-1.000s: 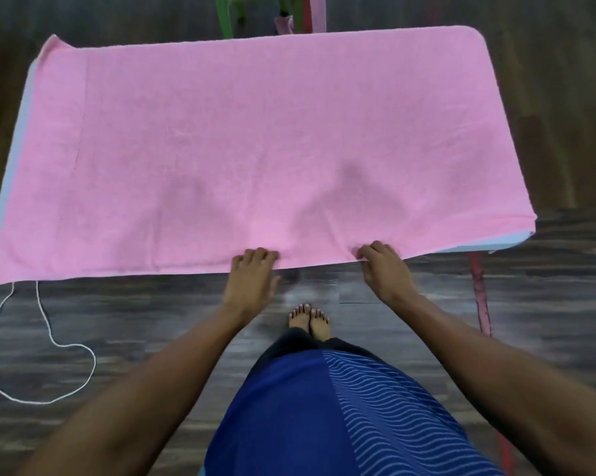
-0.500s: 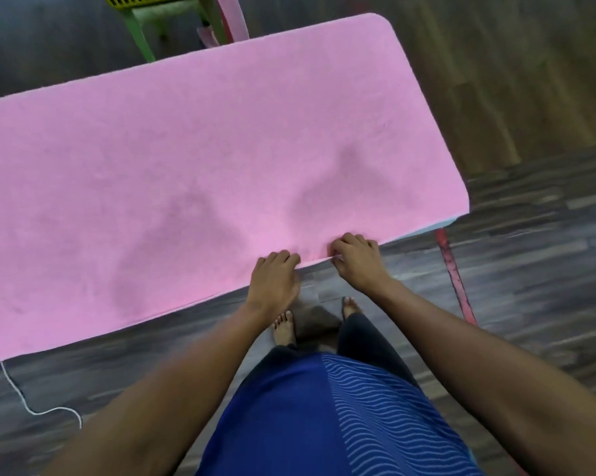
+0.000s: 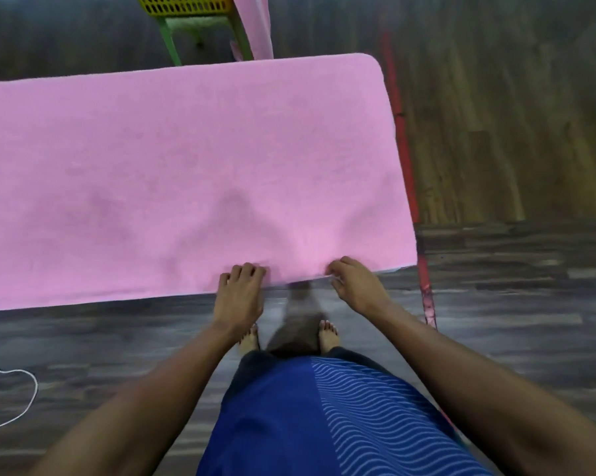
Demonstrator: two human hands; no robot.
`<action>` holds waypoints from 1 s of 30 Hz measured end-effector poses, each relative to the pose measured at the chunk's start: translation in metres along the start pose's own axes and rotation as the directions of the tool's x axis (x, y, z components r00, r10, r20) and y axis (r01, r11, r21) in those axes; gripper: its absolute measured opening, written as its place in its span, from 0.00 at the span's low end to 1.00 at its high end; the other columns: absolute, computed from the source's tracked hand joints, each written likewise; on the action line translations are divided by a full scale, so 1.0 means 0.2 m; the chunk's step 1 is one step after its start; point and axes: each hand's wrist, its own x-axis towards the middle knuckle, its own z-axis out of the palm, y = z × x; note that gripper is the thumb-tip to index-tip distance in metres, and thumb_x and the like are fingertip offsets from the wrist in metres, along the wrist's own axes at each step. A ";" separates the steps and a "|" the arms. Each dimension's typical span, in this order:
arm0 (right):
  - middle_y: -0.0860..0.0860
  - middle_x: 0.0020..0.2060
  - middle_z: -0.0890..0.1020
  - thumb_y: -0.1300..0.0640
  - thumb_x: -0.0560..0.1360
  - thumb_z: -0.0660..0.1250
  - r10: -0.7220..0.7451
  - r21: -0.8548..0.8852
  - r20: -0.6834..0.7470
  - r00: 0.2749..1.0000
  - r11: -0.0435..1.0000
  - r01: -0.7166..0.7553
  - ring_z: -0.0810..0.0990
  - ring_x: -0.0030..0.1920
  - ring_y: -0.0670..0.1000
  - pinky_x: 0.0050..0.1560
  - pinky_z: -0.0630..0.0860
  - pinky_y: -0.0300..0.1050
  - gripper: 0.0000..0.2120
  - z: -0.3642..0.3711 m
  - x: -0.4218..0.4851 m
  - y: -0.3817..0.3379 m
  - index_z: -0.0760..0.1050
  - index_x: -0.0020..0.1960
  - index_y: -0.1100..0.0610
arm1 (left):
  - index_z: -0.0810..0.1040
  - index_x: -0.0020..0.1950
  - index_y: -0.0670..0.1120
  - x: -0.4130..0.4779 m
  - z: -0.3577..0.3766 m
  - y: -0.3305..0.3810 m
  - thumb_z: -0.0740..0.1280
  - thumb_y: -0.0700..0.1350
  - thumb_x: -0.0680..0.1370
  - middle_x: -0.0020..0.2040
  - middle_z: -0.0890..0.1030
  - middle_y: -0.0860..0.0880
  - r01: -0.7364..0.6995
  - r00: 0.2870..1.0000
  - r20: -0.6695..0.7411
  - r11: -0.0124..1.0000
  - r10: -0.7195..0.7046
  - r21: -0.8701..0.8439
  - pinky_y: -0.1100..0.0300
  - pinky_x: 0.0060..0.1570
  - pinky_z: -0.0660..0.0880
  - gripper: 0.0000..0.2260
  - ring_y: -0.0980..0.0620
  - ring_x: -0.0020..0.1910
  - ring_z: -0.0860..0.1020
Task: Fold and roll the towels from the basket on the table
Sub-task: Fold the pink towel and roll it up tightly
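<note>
Head view: pink towel [image 3: 186,173] spread flat, faintly creased.

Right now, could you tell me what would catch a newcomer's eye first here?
The pink towel, spread flat, fills the upper view. The left hand and right hand grip its near edge, close together near its right end. A yellow basket on a green stool stands beyond the far edge.

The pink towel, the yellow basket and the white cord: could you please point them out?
pink towel [image 3: 186,173], head view, flat middle of the cloth
yellow basket [image 3: 183,3], head view, mesh side wall
white cord [image 3: 35,389], head view, bend of its loop
</note>
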 end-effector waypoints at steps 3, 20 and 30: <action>0.52 0.58 0.75 0.64 0.69 0.70 0.076 -0.147 -0.114 0.991 0.985 -0.092 0.73 0.56 0.55 0.53 0.72 0.51 0.20 -0.07 -0.07 0.14 0.76 0.59 0.53 | 0.74 0.59 0.46 0.07 -0.01 0.15 0.77 0.45 0.64 0.54 0.76 0.45 -0.078 0.996 0.039 0.997 0.077 0.024 0.48 0.46 0.73 0.26 0.42 0.50 0.75; 0.54 0.43 0.78 0.71 0.70 0.63 0.119 -0.028 -0.179 0.977 0.992 -0.126 0.75 0.42 0.57 0.40 0.71 0.47 0.09 -0.28 -0.15 0.55 0.76 0.45 0.60 | 0.78 0.41 0.43 0.14 0.03 0.18 0.71 0.30 0.65 0.39 0.80 0.45 -0.049 0.999 -0.030 0.983 0.044 -0.180 0.54 0.37 0.72 0.11 0.42 0.38 0.77; 0.51 0.47 0.78 0.67 0.71 0.65 0.225 0.014 -0.112 0.968 0.974 -0.225 0.76 0.47 0.54 0.45 0.75 0.49 0.09 -0.15 -0.34 0.53 0.77 0.49 0.57 | 0.79 0.44 0.45 0.02 0.10 0.17 0.70 0.33 0.69 0.45 0.82 0.47 -0.027 0.998 0.041 0.976 0.037 -0.218 0.52 0.44 0.72 0.09 0.42 0.45 0.79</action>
